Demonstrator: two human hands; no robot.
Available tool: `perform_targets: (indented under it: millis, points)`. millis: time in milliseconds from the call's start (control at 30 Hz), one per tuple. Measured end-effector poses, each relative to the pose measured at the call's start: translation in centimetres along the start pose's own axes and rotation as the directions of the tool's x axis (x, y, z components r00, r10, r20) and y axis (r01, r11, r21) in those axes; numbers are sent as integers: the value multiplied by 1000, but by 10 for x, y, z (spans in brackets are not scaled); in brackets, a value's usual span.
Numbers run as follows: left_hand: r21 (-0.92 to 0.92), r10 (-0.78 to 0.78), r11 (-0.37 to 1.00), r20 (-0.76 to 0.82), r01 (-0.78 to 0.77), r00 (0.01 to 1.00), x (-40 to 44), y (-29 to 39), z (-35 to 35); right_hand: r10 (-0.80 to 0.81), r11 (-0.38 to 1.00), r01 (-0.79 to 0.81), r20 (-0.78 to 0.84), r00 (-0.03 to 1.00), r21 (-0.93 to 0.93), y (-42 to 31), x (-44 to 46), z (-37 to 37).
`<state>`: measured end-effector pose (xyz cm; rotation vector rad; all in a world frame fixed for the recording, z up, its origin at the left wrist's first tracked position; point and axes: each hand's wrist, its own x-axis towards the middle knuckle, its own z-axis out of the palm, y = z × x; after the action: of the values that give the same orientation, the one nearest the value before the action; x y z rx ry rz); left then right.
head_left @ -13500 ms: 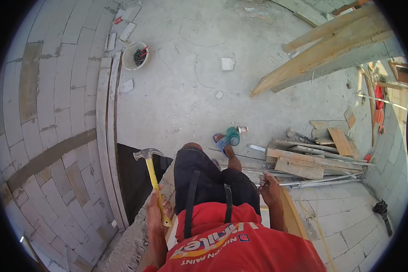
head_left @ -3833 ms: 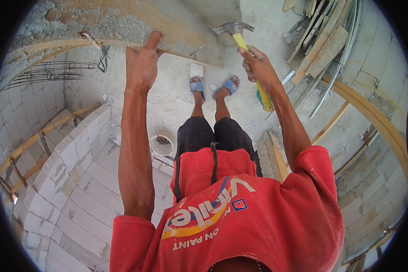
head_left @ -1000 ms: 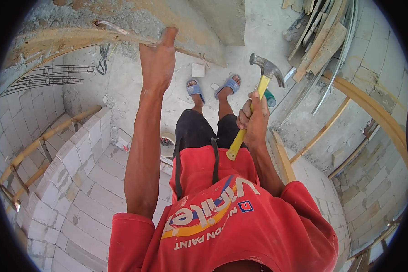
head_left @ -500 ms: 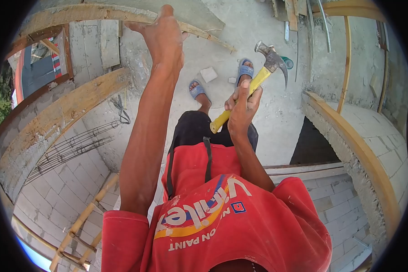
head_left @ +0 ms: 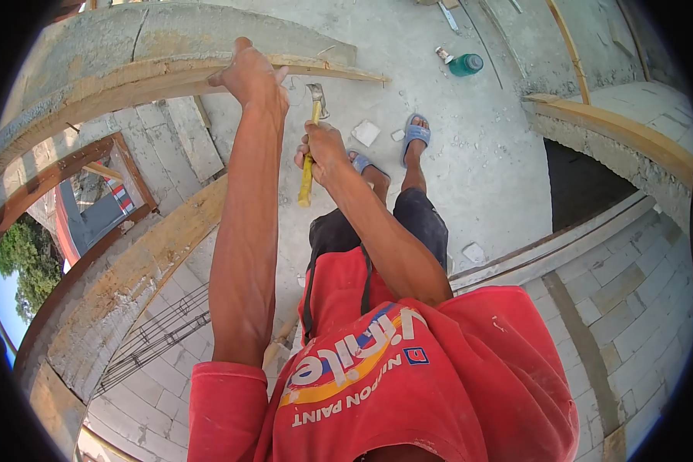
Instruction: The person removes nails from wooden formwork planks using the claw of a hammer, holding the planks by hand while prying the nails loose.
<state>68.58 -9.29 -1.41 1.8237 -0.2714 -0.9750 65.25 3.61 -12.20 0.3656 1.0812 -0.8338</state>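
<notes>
My left hand (head_left: pixel 252 81) clasps the edge of a long, cement-stained wooden board (head_left: pixel 173 48), seemingly to steady it, while my right hand (head_left: pixel 323 150) wraps a yellow-handled steel claw hammer (head_left: pixel 306 182), its head near the board's narrow end, apparently kept free for swinging.

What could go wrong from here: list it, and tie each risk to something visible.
1. The right hand holds the hammer seemingly near the left hand, which is against the plank; a stray swing might strike it.
2. The sandals leave the toes bare, so a dropped hammer could hurt them.
3. A dark opening shows to the right of the sandals; a careless sidestep might end in a fall, though its depth is unclear.
</notes>
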Motion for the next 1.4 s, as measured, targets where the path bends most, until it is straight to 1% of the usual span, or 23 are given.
perform_targets:
  millis: [100, 200, 300, 400, 500, 533, 600, 700, 800, 833, 867, 900, 933, 967, 1000, 1033, 1067, 1100, 1133, 1200, 1267, 1300, 1400]
  points:
    - [22, 11, 1000, 13, -11, 1000, 3, -3, 0, -3, 991, 0, 20, 1000, 135, -7, 4, 29]
    - [50, 25, 998, 31, -26, 999, 4, -2, -1, -47, 986, 50, -20, 999, 159, -10, 2, 40]
    - [50, 14, 999, 52, -17, 999, -3, 1, -2, -110, 988, 107, 22, 994, 109, -7, -3, 36]
    - [30, 3, 1000, 56, -5, 998, 2, -1, 0, -185, 981, 186, -14, 983, 47, -3, -10, 34]
    - [43, 9, 999, 62, -11, 998, 3, -1, -2, -258, 912, 247, 8, 966, -327, 2, 5, 7]
    - [45, 4, 999, 67, -7, 998, 0, 1, -3, -389, 799, 334, -8, 921, -500, 13, 21, 2]
    - [48, -3, 999, 84, -1, 996, -5, 4, -5, -627, 463, 414, 40, 778, -783, 26, 42, 1]
    - [-13, 39, 999, 126, -37, 991, 5, -11, -11, -611, 438, 386, 46, 790, -812, 32, 41, -5]
    - [137, -49, 990, 225, 18, 973, 8, -3, -27, -612, 377, 307, 14, 791, -874, 22, 35, 1]
    - [319, -148, 948, 408, 11, 901, 5, 12, -48, -598, 356, 299, 30, 801, -885, 17, 32, 2]
    - [486, -270, 873, 553, -42, 788, -5, 30, -71, -586, 337, 291, 43, 809, -895, 11, 31, 0]
    - [647, -299, 694, 657, -315, 692, -24, 48, -78, -577, 317, 285, 54, 815, -905, 4, 33, -1]
    - [692, -375, 436, 721, -576, 583, -46, 66, -82, -644, 258, 401, 153, 749, -879, 6, 45, -9]
    - [615, -489, 141, 725, -776, 485, -60, 74, -86, -691, 197, 496, 240, 682, -846, 18, 61, -25]
    - [363, -280, -117, 881, -924, 382, -61, 69, -85, -687, 183, 483, 240, 686, -857, 21, 63, -27]
    - [116, -101, -416, 980, -902, 172, -56, 61, -78, -683, 168, 469, 241, 690, -867, 17, 52, -21]
    - [-71, 2, -698, 995, -712, -101, -47, 51, -71, -631, 198, 343, 148, 761, -918, 12, 44, -11]
    - [-78, -30, -819, 995, -569, -95, -19, 42, -66, -575, 219, 208, 46, 817, -953, 3, 31, 0]
    - [-87, -60, -910, 995, -405, -80, 10, 37, -56, -568, 194, 163, 24, 822, -967, -4, 26, 4]
    - [-127, -182, -950, 968, -286, 172, 28, 45, -36, -536, 154, 71, -23, 844, -986, -6, 19, 9]
    - [-92, -238, -865, 941, -494, 241, 42, 53, -14, -542, 158, 83, -17, 840, -984, -15, 24, 11]
    - [-75, -277, -803, 925, -591, 259, 45, 55, -5, -549, 168, 80, -26, 835, -982, -19, 26, 10]
    - [-156, -253, -806, 963, -571, 94, 55, 51, -12, -538, 166, 109, 2, 843, -980, -17, 36, 2]
